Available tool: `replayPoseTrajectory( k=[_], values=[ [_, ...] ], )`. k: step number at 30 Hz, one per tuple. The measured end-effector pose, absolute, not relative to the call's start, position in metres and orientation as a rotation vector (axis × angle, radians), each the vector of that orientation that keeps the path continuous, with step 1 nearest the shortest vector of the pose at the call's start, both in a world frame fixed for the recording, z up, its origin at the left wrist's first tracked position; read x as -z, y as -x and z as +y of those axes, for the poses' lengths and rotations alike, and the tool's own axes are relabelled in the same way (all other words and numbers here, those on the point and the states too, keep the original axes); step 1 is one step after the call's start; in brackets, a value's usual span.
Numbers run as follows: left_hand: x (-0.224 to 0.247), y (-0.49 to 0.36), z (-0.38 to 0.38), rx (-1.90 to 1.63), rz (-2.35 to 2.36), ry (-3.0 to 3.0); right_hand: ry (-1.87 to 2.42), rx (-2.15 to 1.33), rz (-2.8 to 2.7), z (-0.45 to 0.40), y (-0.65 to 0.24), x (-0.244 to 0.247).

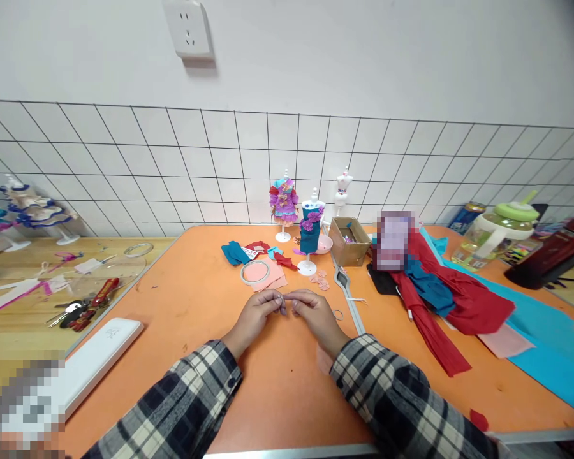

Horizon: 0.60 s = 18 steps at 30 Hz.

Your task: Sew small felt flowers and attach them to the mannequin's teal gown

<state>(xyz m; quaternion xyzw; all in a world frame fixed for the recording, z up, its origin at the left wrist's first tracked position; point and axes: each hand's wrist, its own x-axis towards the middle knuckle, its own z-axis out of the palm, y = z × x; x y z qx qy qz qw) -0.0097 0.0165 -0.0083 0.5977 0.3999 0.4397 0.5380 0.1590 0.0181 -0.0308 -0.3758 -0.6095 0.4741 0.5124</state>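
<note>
Over the middle of the orange table (pixel 268 395), my left hand (pixel 259 313) and my right hand (pixel 316 319) meet, fingertips almost touching. Both are pinched closed. Whatever lies between the fingertips is too small to make out. Just beyond them is a piece of pink fabric (pixel 278 275) with a clear ring (pixel 255 272) on it. A small dress form in a teal dress (pixel 309 234) with purple flowers stands behind my right hand. Pink lace trim (pixel 320 280) lies at its foot. Grey scissors (pixel 347 287) rest to the right, partly hidden by my right hand.
Behind stand a dress form in a purple dress (pixel 284 203) and a bare white one (pixel 343 188). A cardboard box (pixel 349 242), red fabric (pixel 478 296), blue fabric (pixel 545 338), a green-lidded jug (pixel 497 236) and a dark bottle (pixel 555 255) fill the right. A white power bank (pixel 100 357) lies left.
</note>
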Motion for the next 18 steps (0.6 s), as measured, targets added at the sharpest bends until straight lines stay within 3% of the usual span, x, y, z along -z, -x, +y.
replayPoseTrajectory(
  k=[3,18],
  values=[
    [0.0071,0.0089,0.0149,-1.007,0.899,-1.406,0.966,-1.245,-1.314,0.0192,-0.1608,0.0305],
    [0.0050,0.0071,0.0112,-0.868,0.813,-1.503,0.978,-0.869,-1.619,0.0196,-0.1649,0.0250]
  ],
)
